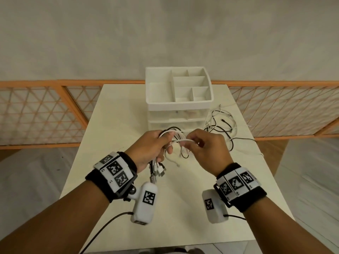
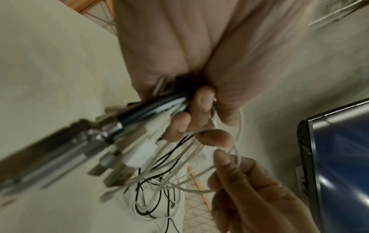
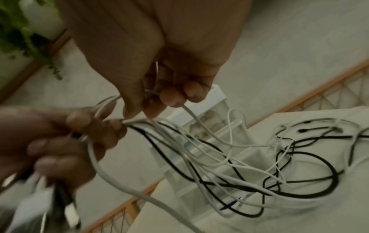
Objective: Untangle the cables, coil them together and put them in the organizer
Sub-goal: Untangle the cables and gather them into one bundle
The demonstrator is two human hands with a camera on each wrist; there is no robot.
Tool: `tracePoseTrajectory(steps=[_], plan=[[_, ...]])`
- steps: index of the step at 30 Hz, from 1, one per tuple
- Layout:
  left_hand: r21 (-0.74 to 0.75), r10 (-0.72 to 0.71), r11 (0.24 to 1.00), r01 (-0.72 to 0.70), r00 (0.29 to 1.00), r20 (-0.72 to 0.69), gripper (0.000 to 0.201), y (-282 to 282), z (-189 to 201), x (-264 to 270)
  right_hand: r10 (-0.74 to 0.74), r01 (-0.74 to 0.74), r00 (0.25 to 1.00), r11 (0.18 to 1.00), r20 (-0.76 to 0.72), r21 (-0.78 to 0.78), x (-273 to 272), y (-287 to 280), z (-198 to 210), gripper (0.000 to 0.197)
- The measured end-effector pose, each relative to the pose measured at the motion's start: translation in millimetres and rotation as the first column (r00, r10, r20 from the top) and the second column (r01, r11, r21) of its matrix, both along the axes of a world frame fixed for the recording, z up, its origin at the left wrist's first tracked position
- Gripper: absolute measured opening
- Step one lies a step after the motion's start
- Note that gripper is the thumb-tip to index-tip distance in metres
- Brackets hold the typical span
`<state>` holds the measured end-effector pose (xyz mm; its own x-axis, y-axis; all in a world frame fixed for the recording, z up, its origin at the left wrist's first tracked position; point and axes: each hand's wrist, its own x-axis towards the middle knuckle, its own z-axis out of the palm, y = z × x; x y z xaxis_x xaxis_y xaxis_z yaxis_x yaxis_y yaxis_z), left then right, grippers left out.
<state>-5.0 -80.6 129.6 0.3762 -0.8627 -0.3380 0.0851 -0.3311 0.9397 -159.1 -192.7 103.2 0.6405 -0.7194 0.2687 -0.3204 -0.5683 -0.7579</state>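
My left hand (image 1: 154, 149) grips a bundle of white and black cables (image 1: 176, 142) above the table, and their plugs (image 1: 158, 170) hang below the fist. In the left wrist view the curled fingers (image 2: 201, 100) clamp the bundle, with the USB plugs (image 2: 137, 155) sticking out. My right hand (image 1: 201, 145) pinches a white cable strand (image 3: 191, 113) just right of the left hand. More tangled cables (image 1: 220, 125) trail from the hands to the table at the right. The white organizer (image 1: 178, 107), with open top compartments and clear drawers, stands behind the hands.
The cream table (image 1: 174, 198) has bare surface in front of my hands. An orange lattice fence (image 1: 45, 110) runs behind the table. A dark screen (image 2: 339, 157) shows in the left wrist view and a green plant (image 3: 26, 34) in the right wrist view.
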Motion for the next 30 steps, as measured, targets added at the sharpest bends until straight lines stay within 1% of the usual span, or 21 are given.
tracePoseTrajectory(steps=[1,3,4,7,9,11,13,14,17,18,19,21,22,23,24,25,26,27,28,29,30], plan=[[-0.003,-0.024,1.000,0.024,1.000,0.006,0.028,1,-2,1,-0.028,0.026,0.999,0.997,0.024,0.075,-4,-4,4,0.018],[-0.006,-0.099,0.995,0.099,0.995,0.022,0.037,5,-5,3,-0.084,0.064,0.994,0.966,0.069,0.249,-11,-14,11,0.018],[-0.005,-0.141,0.990,0.141,0.989,0.035,0.041,7,-5,5,-0.118,0.091,0.990,0.948,0.072,0.304,-14,-20,12,0.020],[0.021,-0.220,0.975,0.219,0.973,0.064,0.040,11,-1,5,-0.169,0.159,0.986,0.923,-0.004,0.350,-20,-33,12,0.028],[0.048,-0.215,0.976,0.212,0.973,0.078,0.047,10,1,5,-0.137,0.144,0.990,0.918,-0.046,0.369,-20,-34,10,0.032],[0.079,-0.214,0.975,0.206,0.969,0.120,0.049,8,1,6,-0.068,0.088,0.995,0.915,-0.067,0.393,-18,-29,7,0.032],[0.121,-0.221,0.972,0.202,0.959,0.178,0.045,6,1,4,0.002,0.026,0.997,0.921,-0.072,0.388,-15,-23,8,0.034],[0.134,-0.221,0.971,0.196,0.952,0.210,0.044,5,2,4,0.040,-0.005,0.995,0.933,-0.091,0.360,-13,-20,10,0.041],[0.137,-0.242,0.969,0.207,0.915,0.324,0.045,4,5,2,0.116,-0.072,0.969,0.978,-0.220,0.198,-6,-12,16,0.078],[0.138,-0.262,0.964,0.227,0.893,0.366,0.044,3,7,1,0.143,-0.107,0.963,0.981,-0.227,0.163,-3,-7,19,0.080],[0.132,-0.282,0.959,0.249,0.872,0.401,0.043,3,9,1,0.178,-0.148,0.959,0.978,-0.219,0.144,0,-3,18,0.071],[0.104,-0.316,0.948,0.301,0.845,0.431,0.042,4,17,0,0.217,-0.196,0.950,0.974,-0.226,0.111,8,1,8,0.028],[0.085,-0.325,0.943,0.321,0.840,0.435,0.041,5,22,-1,0.200,-0.178,0.931,0.979,-0.304,0.096,9,-2,3,0.012],[0.067,-0.323,0.942,0.328,0.838,0.440,0.041,6,26,1,0.172,-0.151,0.885,0.985,-0.433,0.082,8,-9,-2,0.012],[0.056,-0.312,0.945,0.321,0.842,0.440,0.042,8,30,3,0.138,-0.121,0.792,0.990,-0.594,0.069,4,-20,-8,0.019],[0.058,-0.301,0.950,0.307,0.851,0.430,0.042,12,32,6,0.102,-0.087,0.690,0.995,-0.717,0.057,-1,-32,-11,0.024],[0.071,-0.299,0.952,0.298,0.859,0.416,0.042,15,33,10,0.029,-0.031,0.645,0.999,-0.763,0.013,-8,-44,-13,0.024],[0.102,-0.316,0.948,0.302,0.854,0.414,0.040,19,33,14,-0.088,0.055,0.670,0.996,-0.737,-0.070,-15,-56,-14,0.020],[0.150,-0.347,0.938,0.313,0.827,0.442,0.037,22,32,17,-0.241,0.175,0.761,0.970,-0.602,-0.167,-21,-65,-14,0.017],[0.205,-0.377,0.926,0.317,0.779,0.501,0.034,24,28,18,-0.374,0.299,0.850,0.922,-0.372,-0.246,-27,-71,-15,0.020],[0.247,-0.392,0.920,0.304,0.723,0.569,0.031,23,23,18,-0.430,0.379,0.891,0.880,-0.143,-0.285,-31,-74,-15,0.025]])
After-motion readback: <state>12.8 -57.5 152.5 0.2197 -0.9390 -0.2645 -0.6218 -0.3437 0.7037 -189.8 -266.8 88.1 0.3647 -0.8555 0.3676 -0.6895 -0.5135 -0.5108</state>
